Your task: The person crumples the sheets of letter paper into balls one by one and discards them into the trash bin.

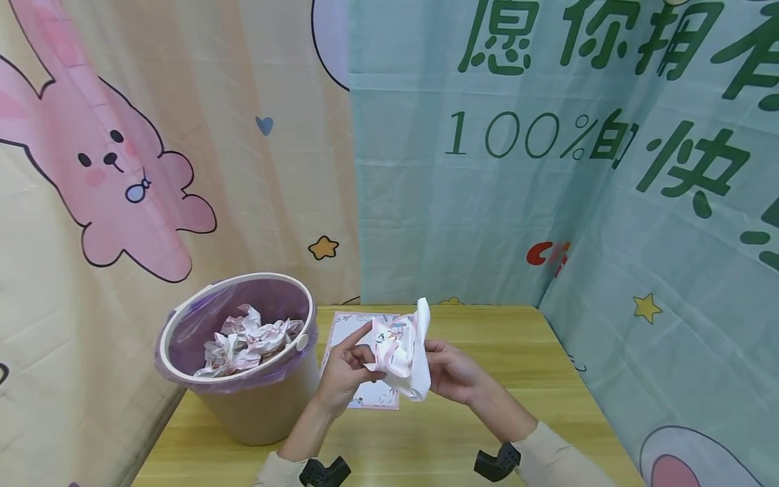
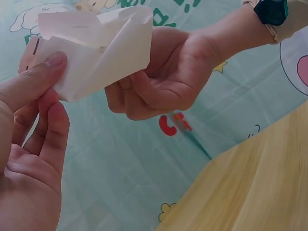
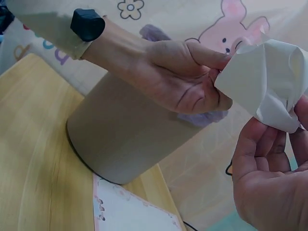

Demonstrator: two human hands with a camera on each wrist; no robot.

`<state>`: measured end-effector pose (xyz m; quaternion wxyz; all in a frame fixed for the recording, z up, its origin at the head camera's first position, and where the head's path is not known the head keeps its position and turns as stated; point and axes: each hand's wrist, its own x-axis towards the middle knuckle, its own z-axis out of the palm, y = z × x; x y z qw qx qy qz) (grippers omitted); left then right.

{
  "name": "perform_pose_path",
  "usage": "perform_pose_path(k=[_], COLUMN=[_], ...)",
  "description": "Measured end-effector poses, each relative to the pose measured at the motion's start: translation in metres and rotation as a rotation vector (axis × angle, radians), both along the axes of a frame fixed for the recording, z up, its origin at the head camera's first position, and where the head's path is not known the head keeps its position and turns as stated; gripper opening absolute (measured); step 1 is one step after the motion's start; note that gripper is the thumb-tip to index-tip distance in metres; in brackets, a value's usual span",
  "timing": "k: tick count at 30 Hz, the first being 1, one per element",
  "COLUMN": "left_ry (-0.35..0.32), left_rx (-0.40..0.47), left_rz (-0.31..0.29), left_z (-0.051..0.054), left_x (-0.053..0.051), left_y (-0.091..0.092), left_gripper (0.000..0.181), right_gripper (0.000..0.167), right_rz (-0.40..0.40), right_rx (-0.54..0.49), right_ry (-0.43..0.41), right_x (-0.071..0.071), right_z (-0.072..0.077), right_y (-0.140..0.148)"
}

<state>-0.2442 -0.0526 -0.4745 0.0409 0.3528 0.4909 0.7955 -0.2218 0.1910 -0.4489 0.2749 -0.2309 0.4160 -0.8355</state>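
Note:
Above the table, a partly folded and crumpled sheet of paper (image 1: 398, 352), white with a pink printed pattern, is held between both hands. My left hand (image 1: 342, 370) pinches its left side, thumb on one face, as the left wrist view shows. On the opposite side, my right hand (image 1: 455, 372) grips the paper with fingers and thumb; the right wrist view shows its fingers (image 3: 250, 144) bent against the white back. Creases and a raised fold stand out on the paper (image 2: 106, 53) in the left wrist view. Behind the hands lies a flat printed sheet (image 1: 374, 396), partly covered by them.
A tan bin (image 1: 255, 412) with a purple liner (image 1: 197, 331) stands on the table's left side, close to my left hand. Several crumpled papers (image 1: 249, 341) lie inside it. The wooden table (image 1: 487, 419) meets printed curtains (image 1: 450, 223) at the back and sides.

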Motion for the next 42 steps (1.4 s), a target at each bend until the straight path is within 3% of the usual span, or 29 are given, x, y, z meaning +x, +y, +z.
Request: perform_pose_path(k=[5, 8, 13, 20, 23, 26, 29, 32, 36, 42], left_ry=[0.026, 0.023, 0.012, 0.023, 0.071, 0.165, 0.277, 0.326, 0.293, 0.246], left_rx=[-0.076, -0.103, -0.050, -0.103, -0.144, -0.239, -0.362, -0.432, -0.375, -0.225], left_rz=[-0.059, -0.054, -0.048, -0.031, -0.015, 0.009, 0.076, 0.150, 0.185, 0.115], left_z=[0.010, 0.017, 0.019, 0.020, 0.024, 0.029, 0.032, 0.032, 0.027, 0.014], left_x=[0.000, 0.000, -0.002, 0.001, 0.002, 0.004, 0.005, 0.006, 0.006, 0.005], left_y=[0.000, 0.001, 0.001, 0.001, 0.002, 0.003, 0.006, 0.007, 0.009, 0.010], left_gripper=[0.078, 0.083, 0.102, 0.092, 0.090, 0.089, 0.083, 0.074, 0.059, 0.036], right_gripper=[0.047, 0.044, 0.037, 0.035, 0.034, 0.033, 0.030, 0.023, 0.021, 0.024], right_rz=[0.028, 0.022, 0.035, 0.058, 0.039, 0.023, -0.012, -0.074, -0.168, -0.188], right_rx=[0.079, 0.110, 0.170, 0.289, 0.348, 0.425, 0.503, 0.561, 0.578, 0.511], right_ry=[-0.038, -0.012, 0.018, 0.022, 0.009, -0.029, -0.066, -0.078, -0.096, -0.150], right_x=[0.001, 0.000, -0.002, -0.002, -0.003, -0.003, -0.002, 0.000, 0.002, 0.004], right_z=[0.001, 0.005, 0.012, 0.015, 0.016, 0.016, 0.015, 0.014, 0.015, 0.013], right_y=[-0.001, -0.001, -0.003, -0.001, 0.000, -0.003, -0.006, -0.009, -0.011, -0.013])
